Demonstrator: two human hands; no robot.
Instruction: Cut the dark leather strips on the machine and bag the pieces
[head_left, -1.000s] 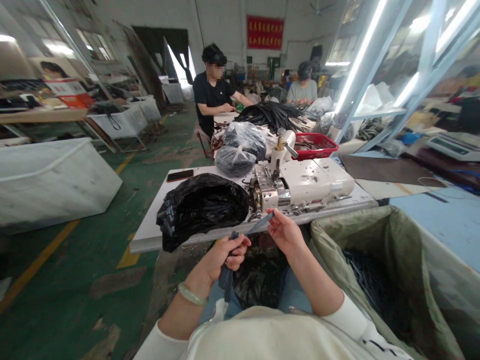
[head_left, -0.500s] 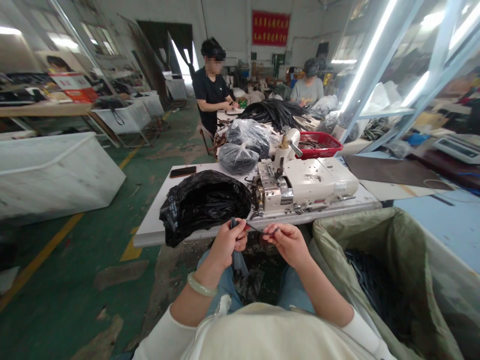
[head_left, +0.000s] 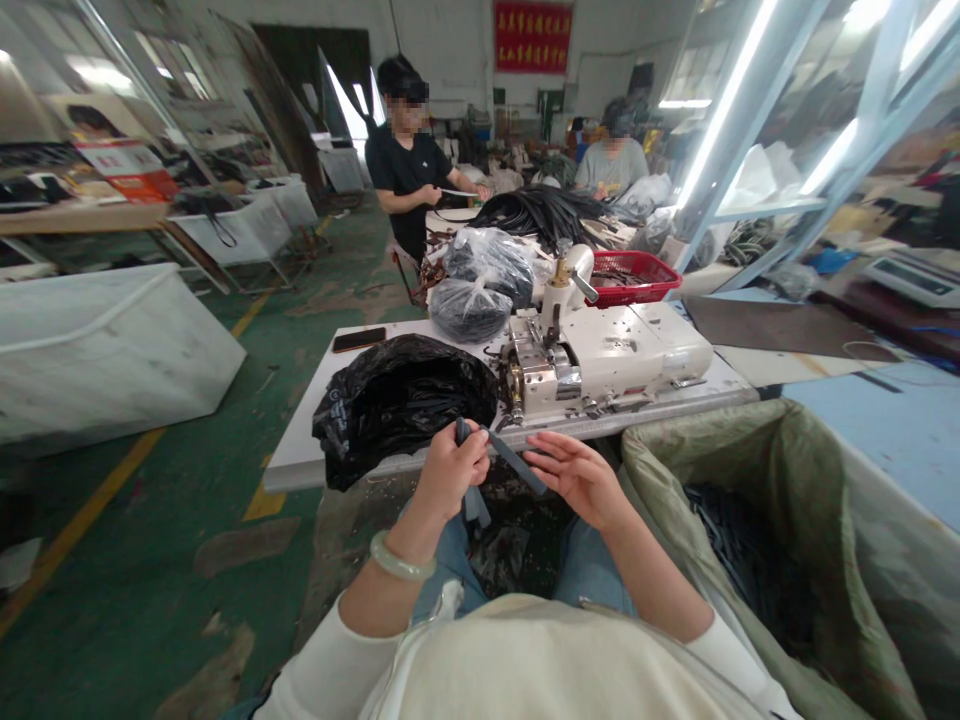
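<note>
My left hand (head_left: 456,468) is closed around a dark grey strip (head_left: 516,465), in front of the table edge. One end slants out toward the right, and grey material also hangs below the fist. Close to the strip's right end is my right hand (head_left: 576,472), its fingers stretched and apart, with nothing in them. Just beyond my left hand, a black plastic bag (head_left: 337,420) lies with its mouth open, dark inside. A cream-coloured machine (head_left: 637,350) with a bare metal head stands on the white table (head_left: 300,430), right of the bag.
A green cloth sack (head_left: 817,450) holding dark strips stands at my right. Behind the machine are clear bags (head_left: 480,290) of dark pieces and a red basket (head_left: 637,278). A phone (head_left: 359,339) lies at the table's left. Two people work farther back.
My right hand has let go of the strip and spread its fingers. The strip's free end, held between both hands before, now slants down to the right from my left hand.
</note>
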